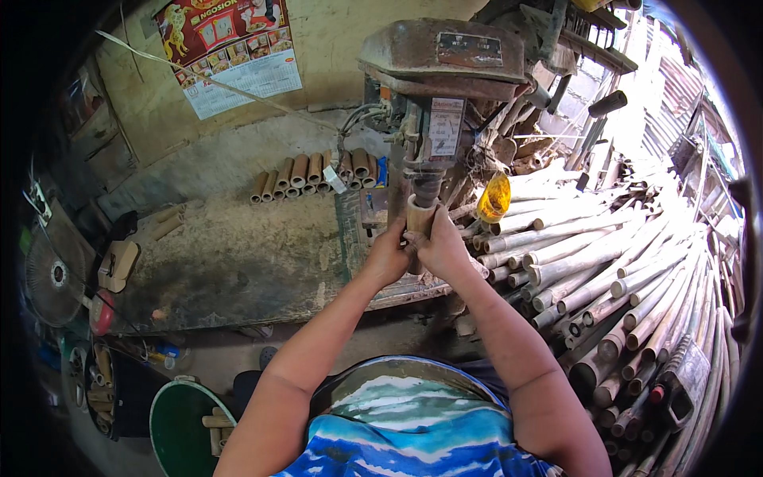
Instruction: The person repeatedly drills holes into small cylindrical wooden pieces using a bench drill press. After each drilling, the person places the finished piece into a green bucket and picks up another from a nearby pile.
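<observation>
Both my hands grip one short bamboo tube, standing upright beneath the drill press. The press's dark spindle tool sits at the tube's upper end; how far it reaches inside is hidden. My left hand wraps the tube's left side. From the right, my right hand closes round it, with the thumbs close together in front. The tube's lower end shows just below my hands.
Short bamboo tubes lie stacked against the wall on the dusty workbench. Long bamboo poles pile up at right, beside a yellow container. A fan stands at left; a green bin holds cut pieces.
</observation>
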